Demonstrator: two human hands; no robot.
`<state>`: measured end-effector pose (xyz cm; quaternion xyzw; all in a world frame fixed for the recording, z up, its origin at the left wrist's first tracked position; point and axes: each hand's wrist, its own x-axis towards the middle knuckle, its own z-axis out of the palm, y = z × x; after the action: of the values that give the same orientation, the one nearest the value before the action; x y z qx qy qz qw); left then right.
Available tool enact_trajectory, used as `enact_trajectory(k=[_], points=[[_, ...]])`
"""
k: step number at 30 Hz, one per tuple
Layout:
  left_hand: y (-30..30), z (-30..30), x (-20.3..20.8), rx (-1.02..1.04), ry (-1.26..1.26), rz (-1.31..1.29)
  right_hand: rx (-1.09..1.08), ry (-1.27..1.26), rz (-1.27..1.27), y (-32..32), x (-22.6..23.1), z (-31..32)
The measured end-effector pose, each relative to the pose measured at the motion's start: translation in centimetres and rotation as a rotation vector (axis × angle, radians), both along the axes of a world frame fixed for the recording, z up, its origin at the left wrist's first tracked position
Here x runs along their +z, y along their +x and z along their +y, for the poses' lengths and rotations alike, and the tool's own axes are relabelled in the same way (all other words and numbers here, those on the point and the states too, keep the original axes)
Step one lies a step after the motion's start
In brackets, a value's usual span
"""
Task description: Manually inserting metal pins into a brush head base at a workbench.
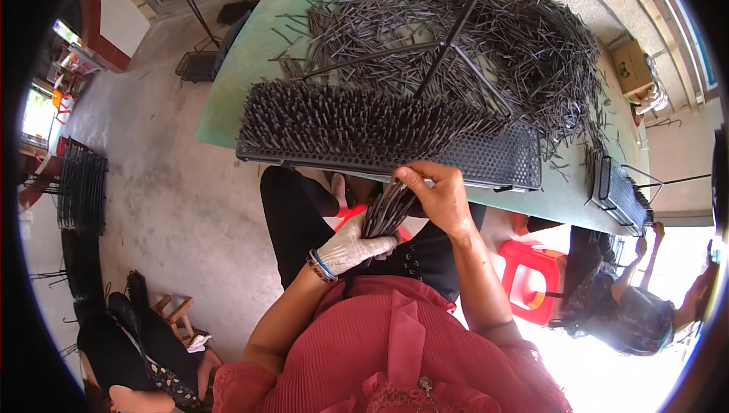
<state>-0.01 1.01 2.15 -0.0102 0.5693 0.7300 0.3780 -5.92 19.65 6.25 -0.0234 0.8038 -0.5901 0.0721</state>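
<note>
Black metal frames (82, 189) stand stacked at my far left, blurred by the lens rim; below them a seated person (125, 352) is cut off by it. Next comes the left hand (351, 250), in a pale glove, its fingers gripping a bundle of dark sticks (387, 212) just off the near edge of the green table (228, 109); the glove hides the bundle's lower part. Along that edge lies a perforated rack (501, 158), packed with upright sticks (342, 120) except toward its right end, where I see bare holes. The bare right hand (446, 199) has thumb and fingers drawn together at the bundle's top; I cannot tell whether they pinch a stick. Behind the rack, a loose heap (547, 48) covers the table toward its far edge. By the near right corner, a co-worker (630, 306), washed out by glare, reaches to a second rack (616, 196).
</note>
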Motion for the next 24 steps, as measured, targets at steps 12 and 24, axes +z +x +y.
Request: enact_trajectory(k=[12,24], points=[[-0.1,0.2,-2.6,0.102,0.116,-0.092,-0.193,0.104,0.323,-3.4,1.1,1.6],[0.5,0.2,-2.4,0.174,0.133,-0.136,-0.221,0.246,0.513,-2.9,-0.1,0.3]])
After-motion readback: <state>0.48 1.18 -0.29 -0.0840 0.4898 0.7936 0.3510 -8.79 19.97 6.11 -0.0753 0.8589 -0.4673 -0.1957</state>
